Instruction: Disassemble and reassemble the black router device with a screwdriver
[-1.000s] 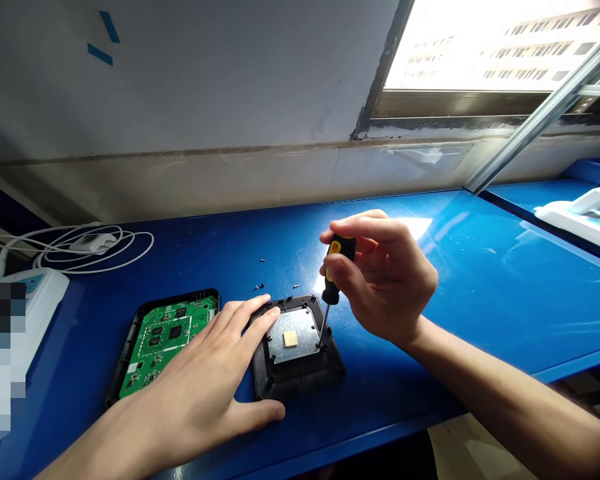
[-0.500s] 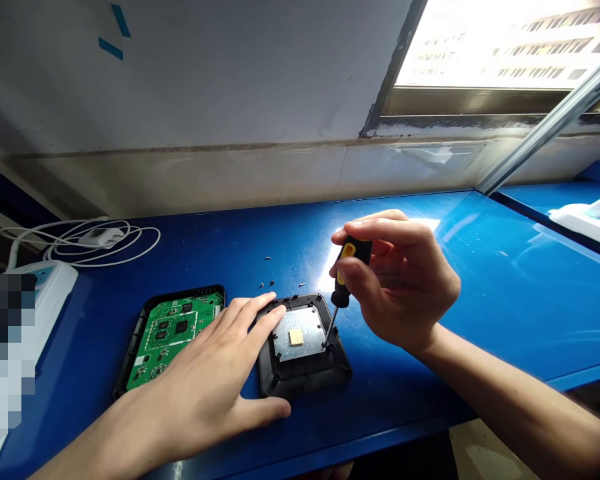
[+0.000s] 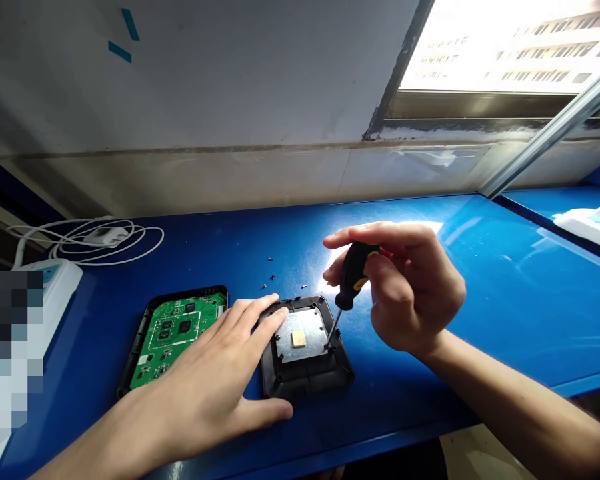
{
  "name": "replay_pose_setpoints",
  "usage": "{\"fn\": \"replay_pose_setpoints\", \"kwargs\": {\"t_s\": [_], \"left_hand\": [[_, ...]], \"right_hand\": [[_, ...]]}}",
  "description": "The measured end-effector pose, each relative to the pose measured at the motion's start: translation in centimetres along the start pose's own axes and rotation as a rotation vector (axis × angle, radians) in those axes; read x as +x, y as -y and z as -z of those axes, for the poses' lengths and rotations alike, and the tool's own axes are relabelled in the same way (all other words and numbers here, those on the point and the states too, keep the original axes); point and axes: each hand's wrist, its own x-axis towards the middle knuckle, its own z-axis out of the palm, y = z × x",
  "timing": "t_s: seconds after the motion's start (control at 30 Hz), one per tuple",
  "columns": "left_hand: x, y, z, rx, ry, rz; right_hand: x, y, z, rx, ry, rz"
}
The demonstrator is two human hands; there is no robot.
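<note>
My right hand (image 3: 410,287) grips a black and yellow screwdriver (image 3: 353,277), its shaft slanting down to the right edge of a silver metal plate (image 3: 307,320). That plate lies inside a black plastic cover (image 3: 320,380) and carries a small cream-coloured square pad (image 3: 299,339). Spread across the cover's left side, my left hand (image 3: 225,360) rests its fingertips on the rim and the plate's corner, thumb stretched toward the front. Partly hidden behind this hand is a green circuit board (image 3: 177,327) in a black housing (image 3: 135,347).
Several small screws (image 3: 273,277) lie on the blue table (image 3: 405,413) behind the cover. At the left are a coiled white cable (image 3: 150,250) with an adapter (image 3: 105,235) and a white device (image 3: 63,283), partly pixelated. Another white device (image 3: 590,223) sits far right.
The screwdriver handle has turned in my right hand, and my fingers have shifted around it, the index finger straighter. My left hand stays in place. The view has moved slightly.
</note>
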Motion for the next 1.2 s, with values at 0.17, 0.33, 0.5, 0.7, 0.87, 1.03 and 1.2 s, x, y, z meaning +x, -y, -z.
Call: {"fn": "replay_pose_setpoints", "kwargs": {"t_s": [0.17, 0.33, 0.5, 0.7, 0.87, 1.03, 1.2], "left_hand": [[0.1, 0.1, -0.1, 0.004, -0.014, -0.009], [0.1, 0.1, -0.1, 0.01, -0.01, -0.015], [0.2, -0.2, 0.2, 0.013, 0.004, -0.008], [0.2, -0.2, 0.5, -0.01, 0.034, -0.004], [-0.1, 0.0, 0.1, -0.002, -0.019, -0.02], [0.0, -0.1, 0.1, -0.009, -0.025, -0.014], [0.2, -0.1, 0.4, 0.01, 0.013, -0.013]], "right_hand": [[0.3, 0.0, 0.3, -0.002, 0.007, 0.098], [0.5, -0.3, 0.5, -0.117, -0.001, 0.16], [0.4, 0.3, 0.3, -0.103, -0.011, 0.19], [0.1, 1.7, -0.2, -0.082, 0.008, 0.125], [0.1, 1.8, -0.3, 0.06, 0.021, 0.104], [0.3, 1.3, -0.1, -0.04, -0.013, 0.211], [0.1, 1.7, -0.4, 0.018, 0.015, 0.144]]}}
